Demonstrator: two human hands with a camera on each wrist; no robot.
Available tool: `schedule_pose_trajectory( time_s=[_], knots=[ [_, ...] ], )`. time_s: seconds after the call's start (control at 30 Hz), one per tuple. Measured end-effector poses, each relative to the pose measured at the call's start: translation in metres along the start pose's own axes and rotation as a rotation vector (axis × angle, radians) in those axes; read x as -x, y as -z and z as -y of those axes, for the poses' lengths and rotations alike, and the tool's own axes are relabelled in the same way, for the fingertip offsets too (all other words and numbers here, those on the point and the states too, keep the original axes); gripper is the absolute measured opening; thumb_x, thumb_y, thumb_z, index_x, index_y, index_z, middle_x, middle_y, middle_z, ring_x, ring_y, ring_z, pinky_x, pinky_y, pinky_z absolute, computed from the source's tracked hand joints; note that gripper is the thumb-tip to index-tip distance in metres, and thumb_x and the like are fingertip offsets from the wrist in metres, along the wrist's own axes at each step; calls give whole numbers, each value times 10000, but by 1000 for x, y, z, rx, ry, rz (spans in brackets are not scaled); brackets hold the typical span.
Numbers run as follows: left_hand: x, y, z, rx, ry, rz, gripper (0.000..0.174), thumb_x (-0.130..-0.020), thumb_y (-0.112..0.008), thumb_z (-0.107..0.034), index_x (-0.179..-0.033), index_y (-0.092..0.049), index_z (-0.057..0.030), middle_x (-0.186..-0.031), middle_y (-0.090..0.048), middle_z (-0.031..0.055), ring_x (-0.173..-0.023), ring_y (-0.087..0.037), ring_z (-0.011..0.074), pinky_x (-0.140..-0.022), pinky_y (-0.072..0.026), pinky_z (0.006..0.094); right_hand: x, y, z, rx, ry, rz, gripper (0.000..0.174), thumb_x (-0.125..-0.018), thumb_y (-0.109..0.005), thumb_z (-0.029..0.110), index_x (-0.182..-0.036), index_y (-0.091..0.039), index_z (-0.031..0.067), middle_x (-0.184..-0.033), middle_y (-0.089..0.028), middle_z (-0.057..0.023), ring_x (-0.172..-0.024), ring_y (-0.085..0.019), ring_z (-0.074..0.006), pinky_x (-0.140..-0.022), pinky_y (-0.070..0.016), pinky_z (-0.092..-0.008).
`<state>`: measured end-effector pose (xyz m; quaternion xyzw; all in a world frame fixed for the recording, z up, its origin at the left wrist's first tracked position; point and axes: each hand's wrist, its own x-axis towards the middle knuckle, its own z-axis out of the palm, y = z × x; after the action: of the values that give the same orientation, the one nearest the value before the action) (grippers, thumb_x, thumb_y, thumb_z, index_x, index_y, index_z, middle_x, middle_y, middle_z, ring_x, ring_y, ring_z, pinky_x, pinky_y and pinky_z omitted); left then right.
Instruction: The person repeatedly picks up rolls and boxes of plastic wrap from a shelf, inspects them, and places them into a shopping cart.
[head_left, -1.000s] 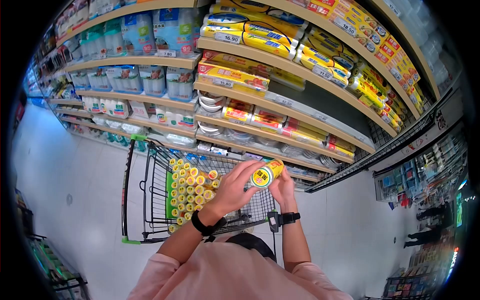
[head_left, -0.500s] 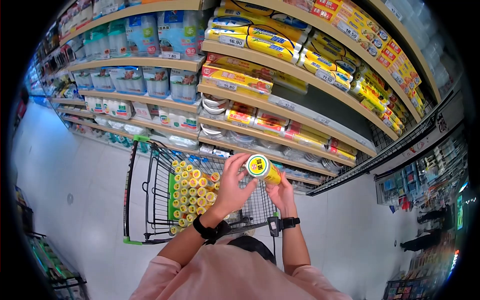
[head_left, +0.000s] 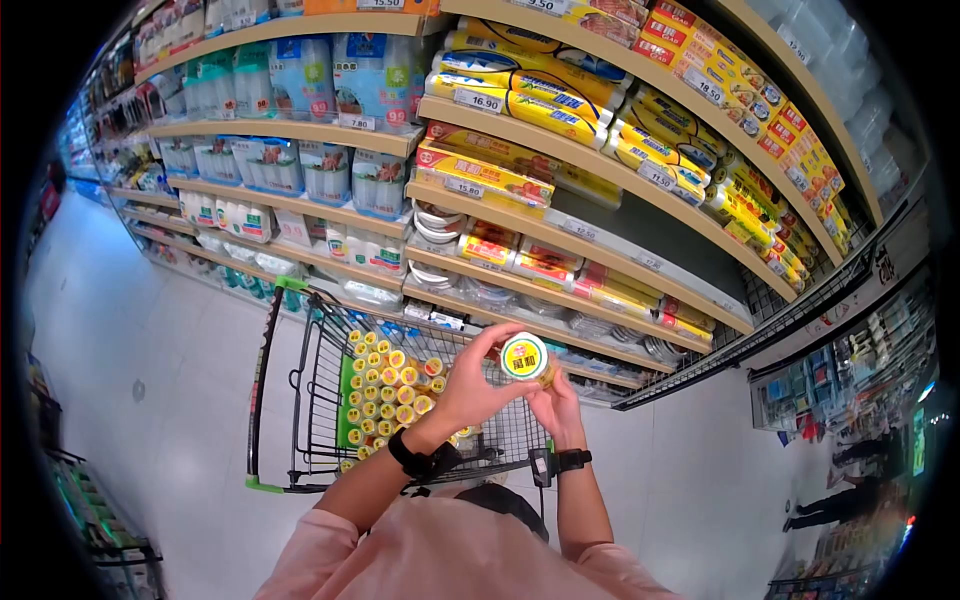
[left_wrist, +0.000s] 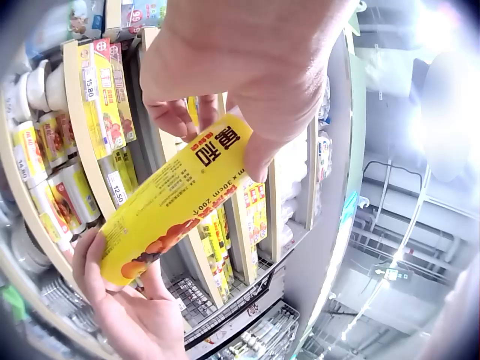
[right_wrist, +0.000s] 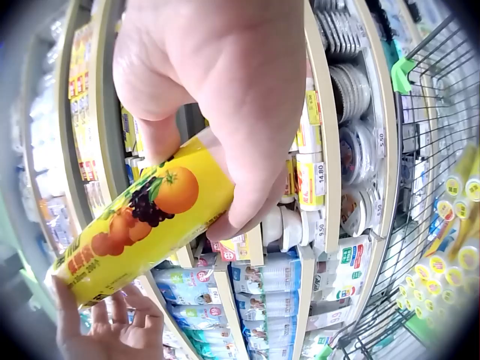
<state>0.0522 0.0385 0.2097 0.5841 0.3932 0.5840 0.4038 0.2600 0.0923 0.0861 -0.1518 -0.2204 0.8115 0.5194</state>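
Observation:
A yellow roll of plastic food bags (head_left: 525,357), with fruit pictures and dark lettering on its wrapper, is held in both hands in front of the chest. Its round labelled end faces up toward the head camera. My left hand (head_left: 473,385) grips the upper end, its thumb (left_wrist: 259,156) along the wrapper in the left wrist view. Around the lower end curl the fingers of my right hand (head_left: 558,410). In the right wrist view the printed oranges and grapes show between the hands. Below and left, many similar yellow-capped rolls (head_left: 388,392) stand upright in the shopping cart (head_left: 300,400).
Shelves of yellow rolls (head_left: 515,95), boxes (head_left: 480,175) and bagged cups (head_left: 270,165) rise just ahead, with price tags along their edges. The cart's handle (head_left: 262,400) is at the left. Pale tiled floor (head_left: 680,460) extends right, toward a rack (head_left: 800,370) and another person's dark legs (head_left: 835,500).
The roll first tilts with its labelled end up and left, then comes back lower, that end now more squarely toward the head camera. Both hands keep hold and turn with it.

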Motion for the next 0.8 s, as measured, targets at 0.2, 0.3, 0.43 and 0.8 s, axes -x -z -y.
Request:
schedule_pose_trajectory(
  time_s=[0.2, 0.3, 0.43, 0.8],
  knots=[
    [1, 1, -9, -121, -204, 51, 615, -693, -800, -67, -1270, -587, -55, -1227, -629, 110, -1154, -558, 275, -1013, -417, 381, -8, 5, 2, 167, -2, 60, 503, -984, -539, 243, -1425, -386, 55, -1397, -482, -146, -1281, -486, -290, -1077, -406, -453],
    [1, 1, -10, -99, -210, 62, 588, -705, -782, -64, -1264, -600, -67, -1227, -629, 118, -1171, -553, 295, -1019, -415, 387, -12, 9, 4, 173, -25, 56, 512, -986, -538, 262, -1425, -404, 36, -1391, -495, -143, -1280, -491, -273, -1081, -402, -432],
    [6, 1, 0, -56, -159, 43, 618, -726, -772, -36, -1304, -555, -62, -1248, -611, 107, -1179, -555, 272, -1028, -415, 376, -11, -1, 7, 174, -25, 44, 524, -988, -538, 303, -1431, -408, 56, -1373, -513, -129, -1227, -527, -262, -1024, -449, -433],
    [14, 49, 61, 228, 167, -201, 736, -706, -746, 125, -1370, -452, 8, -1272, -520, 104, -1120, -596, 192, -908, -530, 296, -2, -44, 44, 295, 218, 121, 732, -822, -713, -47, -1447, -348, 64, -1260, -568, -107, -1134, -587, -225, -967, -486, -378]
  ],
)
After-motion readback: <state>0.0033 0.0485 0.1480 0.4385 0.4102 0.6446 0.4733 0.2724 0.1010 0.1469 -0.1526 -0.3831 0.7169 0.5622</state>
